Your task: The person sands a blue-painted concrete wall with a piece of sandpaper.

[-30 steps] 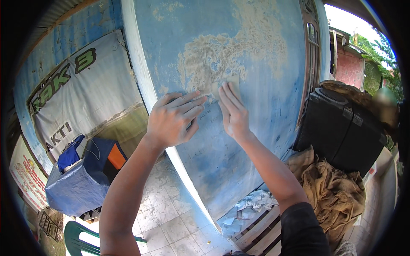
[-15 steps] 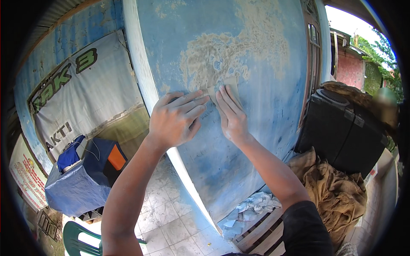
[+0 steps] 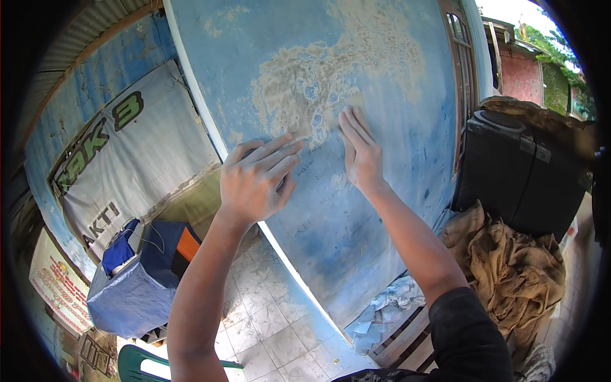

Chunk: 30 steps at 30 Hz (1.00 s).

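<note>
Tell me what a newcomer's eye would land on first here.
Probably the rough, pale patch at the upper middle of the blue wall, with the left hand and right hand raised near the patch's lower edge. Next, perhaps, the pale banner at the left and the black box at the right, above a heap of brown cloth.

Before you, the wall (image 3: 318,254) spans the upper and central frame. At its centre, your left hand (image 3: 258,181) lies left of your right hand (image 3: 364,151), whose fingers rest on a sheet (image 3: 354,100) against the wall. Banner (image 3: 143,156), upper left; chair (image 3: 130,361), lower left; box (image 3: 503,175), right, behind sacking (image 3: 519,283), lower right.
</note>
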Each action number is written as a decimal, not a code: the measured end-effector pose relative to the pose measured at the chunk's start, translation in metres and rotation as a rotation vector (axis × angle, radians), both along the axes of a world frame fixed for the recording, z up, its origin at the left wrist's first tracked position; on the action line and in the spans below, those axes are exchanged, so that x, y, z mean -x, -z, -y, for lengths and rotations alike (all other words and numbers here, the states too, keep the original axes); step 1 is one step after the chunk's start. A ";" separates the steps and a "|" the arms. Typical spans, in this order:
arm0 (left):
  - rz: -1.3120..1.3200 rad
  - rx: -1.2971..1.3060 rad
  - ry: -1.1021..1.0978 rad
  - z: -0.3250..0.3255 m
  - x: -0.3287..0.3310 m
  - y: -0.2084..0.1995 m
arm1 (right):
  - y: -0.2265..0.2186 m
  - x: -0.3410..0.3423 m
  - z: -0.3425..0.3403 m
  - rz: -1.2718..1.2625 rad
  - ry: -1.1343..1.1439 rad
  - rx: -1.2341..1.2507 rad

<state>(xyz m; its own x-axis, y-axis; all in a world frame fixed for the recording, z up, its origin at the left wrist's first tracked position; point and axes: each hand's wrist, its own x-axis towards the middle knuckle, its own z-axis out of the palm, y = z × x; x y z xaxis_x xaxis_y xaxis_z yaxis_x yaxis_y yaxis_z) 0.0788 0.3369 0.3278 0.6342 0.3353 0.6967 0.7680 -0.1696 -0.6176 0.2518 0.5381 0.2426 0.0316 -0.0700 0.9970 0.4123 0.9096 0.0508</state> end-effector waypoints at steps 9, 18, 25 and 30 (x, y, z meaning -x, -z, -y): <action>0.014 -0.010 -0.012 0.005 0.004 0.000 | 0.005 0.018 0.032 0.047 -0.129 0.028; 0.017 -0.025 0.002 -0.001 0.000 0.000 | -0.007 -0.003 0.011 -0.001 0.037 -0.033; 0.036 -0.002 -0.015 0.002 -0.001 0.001 | -0.015 -0.019 0.030 0.113 0.109 -0.046; 0.006 -0.029 -0.008 0.001 0.002 0.001 | -0.013 -0.006 0.027 0.091 -0.047 0.079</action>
<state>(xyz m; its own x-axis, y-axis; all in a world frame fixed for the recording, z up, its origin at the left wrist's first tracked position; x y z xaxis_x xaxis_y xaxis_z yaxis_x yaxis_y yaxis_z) 0.0767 0.3364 0.3268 0.6276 0.3200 0.7097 0.7728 -0.1453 -0.6178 0.2576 0.5109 0.2555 -0.0576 0.0081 0.9983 0.3658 0.9306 0.0135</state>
